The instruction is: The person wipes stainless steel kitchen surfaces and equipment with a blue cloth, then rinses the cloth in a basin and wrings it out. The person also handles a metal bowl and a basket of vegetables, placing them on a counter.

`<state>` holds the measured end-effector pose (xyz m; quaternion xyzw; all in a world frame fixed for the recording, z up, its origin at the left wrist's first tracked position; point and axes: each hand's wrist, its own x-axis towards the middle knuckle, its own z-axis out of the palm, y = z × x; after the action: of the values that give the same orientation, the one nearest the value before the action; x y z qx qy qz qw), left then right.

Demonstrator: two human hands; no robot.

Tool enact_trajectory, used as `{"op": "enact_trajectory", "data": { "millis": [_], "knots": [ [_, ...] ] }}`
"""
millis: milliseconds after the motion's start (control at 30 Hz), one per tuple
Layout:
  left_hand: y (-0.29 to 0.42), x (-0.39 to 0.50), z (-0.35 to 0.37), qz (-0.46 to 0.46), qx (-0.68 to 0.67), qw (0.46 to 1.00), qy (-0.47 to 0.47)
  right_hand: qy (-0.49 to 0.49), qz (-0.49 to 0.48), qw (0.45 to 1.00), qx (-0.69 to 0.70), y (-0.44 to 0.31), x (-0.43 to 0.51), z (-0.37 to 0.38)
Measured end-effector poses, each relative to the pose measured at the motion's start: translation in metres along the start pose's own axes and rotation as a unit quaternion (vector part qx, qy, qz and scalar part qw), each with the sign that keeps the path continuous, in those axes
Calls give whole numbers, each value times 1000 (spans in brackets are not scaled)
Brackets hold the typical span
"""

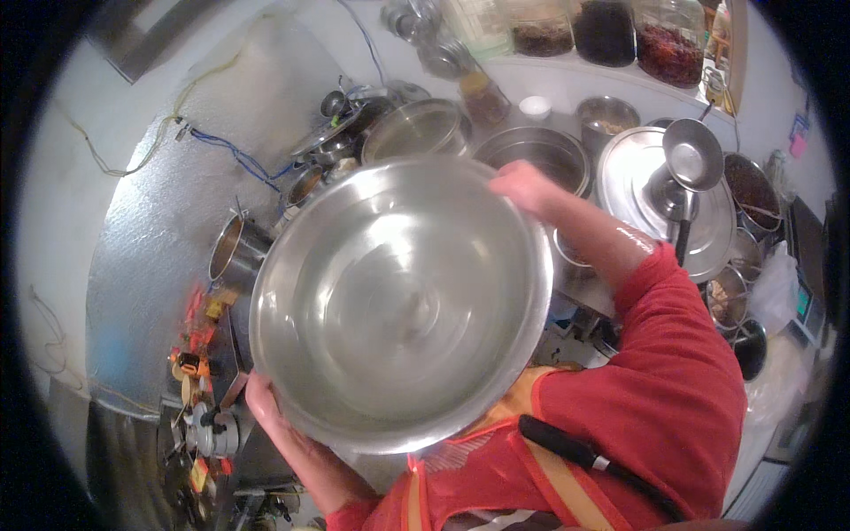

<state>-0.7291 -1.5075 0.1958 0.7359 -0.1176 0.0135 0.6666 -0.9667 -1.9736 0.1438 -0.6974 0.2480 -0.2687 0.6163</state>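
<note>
A large round stainless steel basin fills the middle of the view, held up before my body with its inside facing me. It looks wet and shiny, and nothing solid can be made out in it. My left hand grips its rim at the lower left, the fingers hidden behind the metal. At the upper right, my right hand is closed over the rim. Behind the basin stand a wide metal pot and another round metal vessel.
A ladle rests over a large metal lid at the right. Glass jars line a shelf at the back. A deep metal pot stands left of the basin. Farther right are several containers and a plastic bag.
</note>
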Motion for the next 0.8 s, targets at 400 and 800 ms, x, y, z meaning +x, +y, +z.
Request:
{"op": "enact_trajectory", "data": {
  "millis": [400, 800],
  "knots": [
    [3, 211, 214, -95, -54, 963, -246, 288, 114, 951, -2, 34, 34, -21],
    [-11, 298, 366, -145, -21, 922, -358, 378, 200, 903, 33, 90, 57, -19]
  ]
}}
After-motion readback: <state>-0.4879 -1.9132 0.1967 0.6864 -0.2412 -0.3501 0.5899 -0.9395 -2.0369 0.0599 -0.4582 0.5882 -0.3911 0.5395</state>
